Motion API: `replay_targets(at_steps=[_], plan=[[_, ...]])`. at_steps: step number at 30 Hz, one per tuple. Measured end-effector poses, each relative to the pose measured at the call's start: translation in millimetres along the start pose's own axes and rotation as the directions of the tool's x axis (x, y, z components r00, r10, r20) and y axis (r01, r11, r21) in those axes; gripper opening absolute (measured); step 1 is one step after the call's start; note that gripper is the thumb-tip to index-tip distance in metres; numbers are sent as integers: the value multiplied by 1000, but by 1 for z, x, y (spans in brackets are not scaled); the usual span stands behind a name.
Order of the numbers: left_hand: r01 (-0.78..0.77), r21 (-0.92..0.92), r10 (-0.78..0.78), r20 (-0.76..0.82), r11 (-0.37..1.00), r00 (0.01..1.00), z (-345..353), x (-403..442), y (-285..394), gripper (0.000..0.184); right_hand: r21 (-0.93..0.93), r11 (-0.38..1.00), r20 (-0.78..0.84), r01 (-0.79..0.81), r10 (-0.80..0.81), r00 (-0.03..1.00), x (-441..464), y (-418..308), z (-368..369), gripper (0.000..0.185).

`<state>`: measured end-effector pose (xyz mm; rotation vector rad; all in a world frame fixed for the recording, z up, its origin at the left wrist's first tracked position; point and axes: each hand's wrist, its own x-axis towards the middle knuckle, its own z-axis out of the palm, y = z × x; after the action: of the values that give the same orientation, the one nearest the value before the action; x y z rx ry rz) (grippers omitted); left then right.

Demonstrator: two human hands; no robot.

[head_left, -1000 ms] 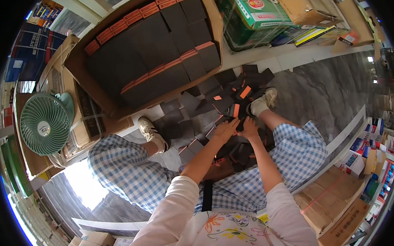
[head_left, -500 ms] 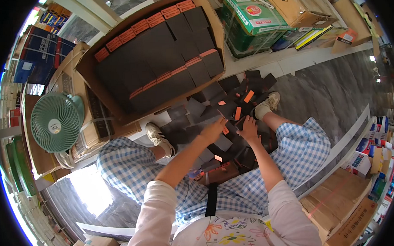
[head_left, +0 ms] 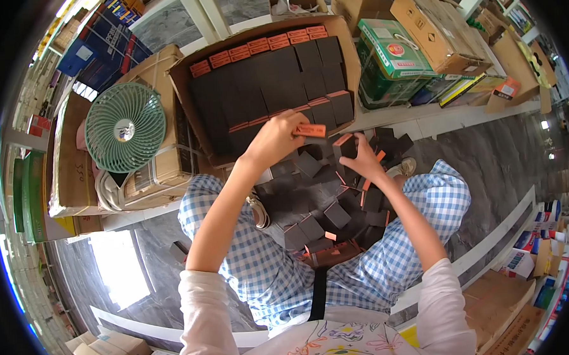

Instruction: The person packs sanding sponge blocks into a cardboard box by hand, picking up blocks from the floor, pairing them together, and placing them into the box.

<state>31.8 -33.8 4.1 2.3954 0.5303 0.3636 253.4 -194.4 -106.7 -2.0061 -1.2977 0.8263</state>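
My left hand (head_left: pixel 275 138) is closed on a small box (head_left: pixel 310 130) whose orange printed end points right, over the front edge of the large carton (head_left: pixel 202 143). A second small black box (head_left: pixel 344 146) with an orange end is gripped between the thumb and fingers of my right hand (head_left: pixel 364 162), just right of that carton. Rows of black boxes (head_left: pixel 236 84) with orange ends fill much of the carton. Below my hands, many loose black boxes (head_left: pixel 337 214) lie in a scattered pile on the floor between my legs.
A green fan (head_left: pixel 125 128) stands by cardboard boxes (head_left: pixel 160 164) on the left. To the right of the carton are a green container (head_left: pixel 391 65) and a brown box (head_left: pixel 440 34). More cartons (head_left: pixel 496 292) stand at lower right.
Both hands have risen from the pile, each with a small box in its grip. My left hand has reached the carton's front edge. The view has shifted, so the carton appears lower and further right.
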Motion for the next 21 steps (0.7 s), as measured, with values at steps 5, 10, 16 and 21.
replay_targets(at_steps=[5,10,16,21], plan=[[99,-19,-100,-263,995,960,-29,-6,18,32,11,974,-8,225,-225,974,10,-50,-36,80],[52,-143,-104,-386,988,917,-25,-10,12,32,97,924,-107,370,-360,927,8,-73,-50,81],[22,-250,-126,-407,968,905,-5,-7,17,30,47,876,-125,480,-471,873,4,-101,-26,85],[2,-431,-155,-321,903,934,-1,-12,22,32,13,883,-210,470,-457,864,-1,-98,-21,87]])
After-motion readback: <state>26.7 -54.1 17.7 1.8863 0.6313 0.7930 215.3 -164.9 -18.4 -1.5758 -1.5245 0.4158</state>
